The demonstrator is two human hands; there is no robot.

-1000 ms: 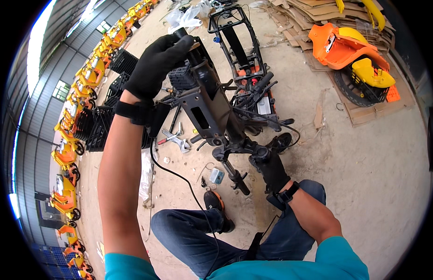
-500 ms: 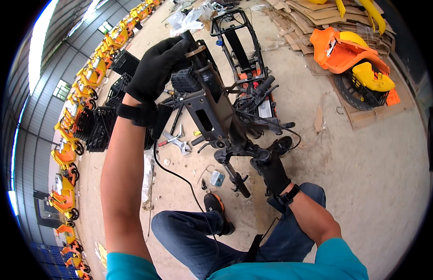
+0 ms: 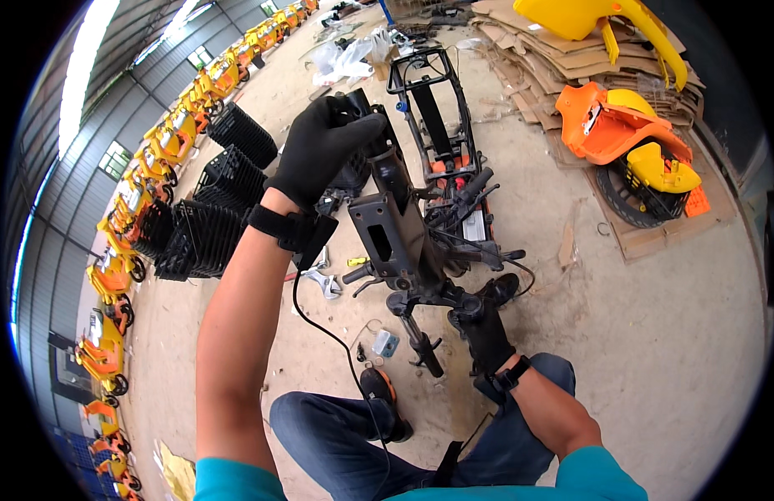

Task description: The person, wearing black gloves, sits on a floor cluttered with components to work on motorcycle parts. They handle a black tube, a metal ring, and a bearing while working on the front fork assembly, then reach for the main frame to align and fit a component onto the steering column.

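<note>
A black scooter front fork (image 3: 416,267) stands at a slant before me, with a slotted plate (image 3: 377,242) on its side and a thick tube (image 3: 390,174) at its upper end. My left hand (image 3: 320,150), in a black glove, is closed around the top of that tube, its fingers partly hidden behind it. Lower down, my black-gloved right hand (image 3: 490,336) grips the fork near its right leg, and the palm hides much of that leg. The other fork leg (image 3: 424,346) points down toward the floor between my knees.
Beyond the fork lies a bare scooter frame (image 3: 433,125) with handlebars and cables. An adjustable wrench (image 3: 327,284) and a small blue box (image 3: 386,343) are on the floor. Black crates (image 3: 199,238) stand left; orange and yellow body panels (image 3: 612,125) and flattened cardboard (image 3: 529,50) lie right.
My left hand has shifted right, over the tube's top, covering a brownish ring that showed there before. The right hand keeps its grip on the fork. The whole view has moved slightly.
</note>
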